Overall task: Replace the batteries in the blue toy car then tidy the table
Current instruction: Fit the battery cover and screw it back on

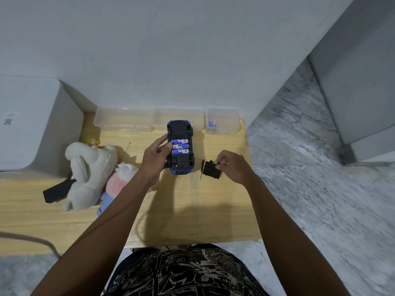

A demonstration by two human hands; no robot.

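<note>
We see the blue toy car point(180, 147) lying upside down on the wooden surface point(192, 210), its open compartment showing three batteries point(180, 145) side by side. Our left hand point(154, 161) curls around the car's left side, thumb resting by the batteries. Our right hand point(232, 166) pinches the black battery cover point(211, 169) just right of the car, with a small screwdriver point(201, 169) lying between them. Clear plastic boxes point(149, 120) line the wall, and plush toys point(92, 174) sit at the left.
</note>
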